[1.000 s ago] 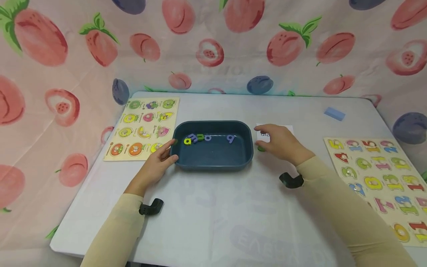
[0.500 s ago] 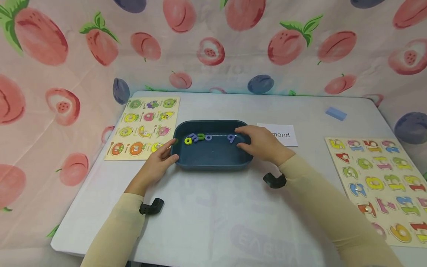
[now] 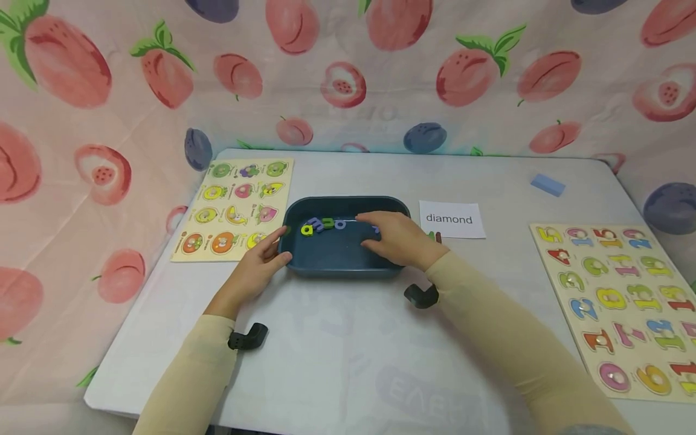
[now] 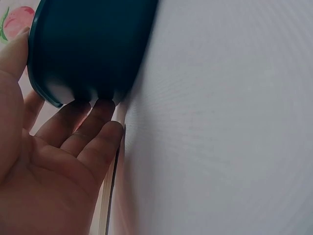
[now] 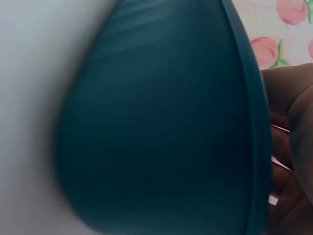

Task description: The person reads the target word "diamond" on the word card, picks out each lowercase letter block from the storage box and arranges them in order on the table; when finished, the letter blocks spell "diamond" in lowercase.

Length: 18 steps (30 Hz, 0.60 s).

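Holding the left end of the teal tray (image 3: 348,272), the left hand (image 3: 251,273) sets its thumb at the rim and its fingers against the outer wall. The right hand (image 3: 401,240) reaches in over the tray's right end; its grip is wide, with a gap showing between thumb and forefinger.

That hand covers most of one purple letter (image 3: 376,229) on the tray floor, and its remaining fingers are hard to make out from above. In the right wrist view the tray wall fills much of the frame, while the hand is dim and cut off at the edge. A green piece (image 3: 431,234) and a red piece (image 3: 438,237) show only in part beside the right wrist, too little to read.

Toward the tray's far left lie a yellow letter a (image 3: 307,230), a purple m (image 3: 315,225), a green letter (image 3: 328,223) and a purple o (image 3: 339,225). On the bench (image 3: 326,362) to the right are a card (image 3: 450,220) reading "diamond", a blue block (image 3: 548,185) and a number board (image 3: 575,257) cut off by the frame. A fruit board (image 3: 224,203) lies left of the tray.
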Available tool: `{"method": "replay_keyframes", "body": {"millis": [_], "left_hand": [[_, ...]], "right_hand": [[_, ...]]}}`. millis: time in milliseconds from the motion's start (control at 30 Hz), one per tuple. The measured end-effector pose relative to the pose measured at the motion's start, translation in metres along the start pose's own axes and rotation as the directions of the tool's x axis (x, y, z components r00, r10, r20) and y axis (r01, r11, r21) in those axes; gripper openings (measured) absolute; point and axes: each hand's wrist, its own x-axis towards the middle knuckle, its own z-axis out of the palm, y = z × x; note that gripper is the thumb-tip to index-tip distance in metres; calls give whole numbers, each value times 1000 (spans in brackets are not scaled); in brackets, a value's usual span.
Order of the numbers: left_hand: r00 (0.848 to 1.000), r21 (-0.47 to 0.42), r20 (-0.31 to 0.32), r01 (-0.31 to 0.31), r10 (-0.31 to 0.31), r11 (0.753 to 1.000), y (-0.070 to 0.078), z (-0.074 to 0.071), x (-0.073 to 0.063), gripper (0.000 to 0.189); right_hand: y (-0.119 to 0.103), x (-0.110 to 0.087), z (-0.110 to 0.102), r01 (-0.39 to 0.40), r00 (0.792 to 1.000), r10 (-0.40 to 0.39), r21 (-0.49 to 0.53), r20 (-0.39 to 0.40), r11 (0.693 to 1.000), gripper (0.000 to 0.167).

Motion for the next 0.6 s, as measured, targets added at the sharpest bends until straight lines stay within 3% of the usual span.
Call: {"method": "replay_keyframes", "body": {"millis": [200,433,600], "left_hand": [[1000,-9,0,-2,2,1000,-2,1,1,64],[1000,-7,-7,1,-1,1000,-1,0,0,65],[1000,-11,-2,-9,9,1000,-1,0,-1,65]], "right_hand": [[-9,10,-2,32,999,-32,-23,13,999,54],[-24,21,-20,75,997,-75,-24,-14,997,53],[-27,34,-27,79,997,-79,-25,16,997,52]]}}
